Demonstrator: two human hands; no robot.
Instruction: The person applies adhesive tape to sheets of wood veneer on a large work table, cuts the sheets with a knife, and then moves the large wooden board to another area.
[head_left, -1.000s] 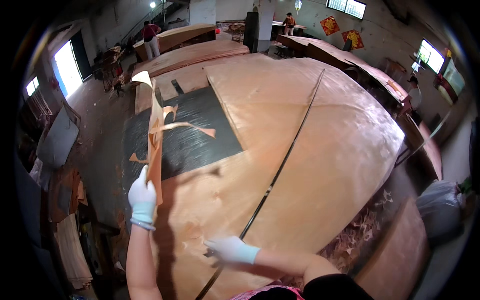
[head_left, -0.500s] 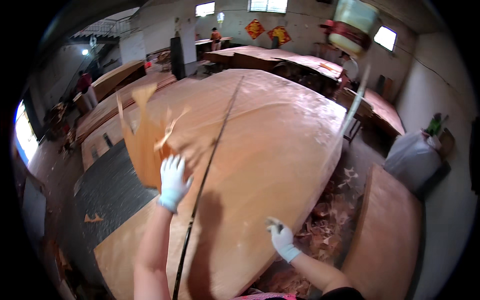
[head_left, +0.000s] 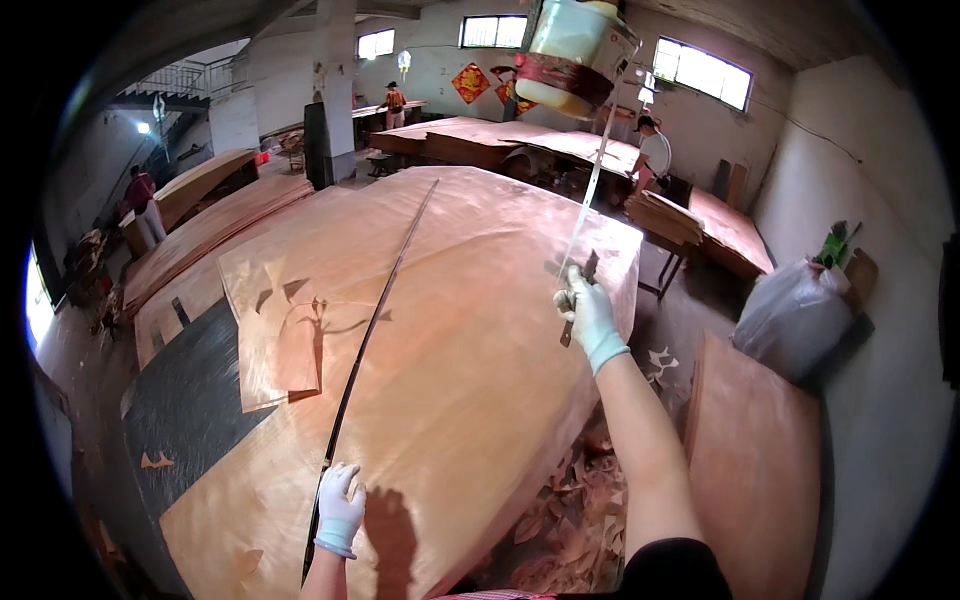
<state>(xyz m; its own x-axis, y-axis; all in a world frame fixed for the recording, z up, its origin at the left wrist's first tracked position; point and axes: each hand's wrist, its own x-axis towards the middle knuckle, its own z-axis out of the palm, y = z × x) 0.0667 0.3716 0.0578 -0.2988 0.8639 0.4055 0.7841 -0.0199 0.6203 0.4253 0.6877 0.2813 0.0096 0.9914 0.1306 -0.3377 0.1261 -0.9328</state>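
Broad tan sheets beneath 1 black rod, grey-walled workshop.

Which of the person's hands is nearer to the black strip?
Left. The left hand is close beside the black strip, perhaps touching; the right hand, holding a dark tool, is well off to its right.

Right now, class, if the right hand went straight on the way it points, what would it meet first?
The right hand would probably meet the slanting pale strip first, though depth is unclear.

Bright windows pierce pale walls; a lamp glows at left.
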